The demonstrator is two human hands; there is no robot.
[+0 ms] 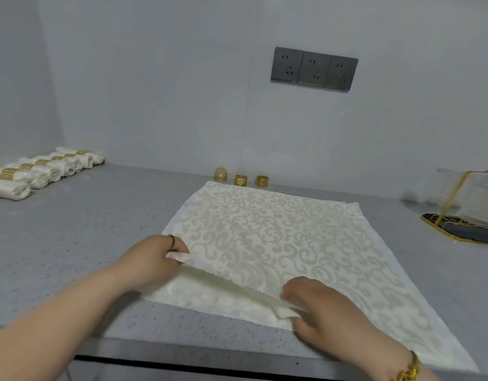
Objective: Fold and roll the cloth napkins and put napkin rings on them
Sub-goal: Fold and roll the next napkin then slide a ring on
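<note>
Fingers of left hand and right hand pinch the six-o'clock edge of the cream damask cloth napkin, seemingly soft, light and limp, best gripped near corners.

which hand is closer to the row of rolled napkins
Left. The left hand pinches the left edge of the cloth, on the side of the rolled napkins; the right hand holds the fold further right, away from them.

Both hands pinch the napkin's near edge: left hand at its left corner, right hand further right, lifting a fold.
</note>
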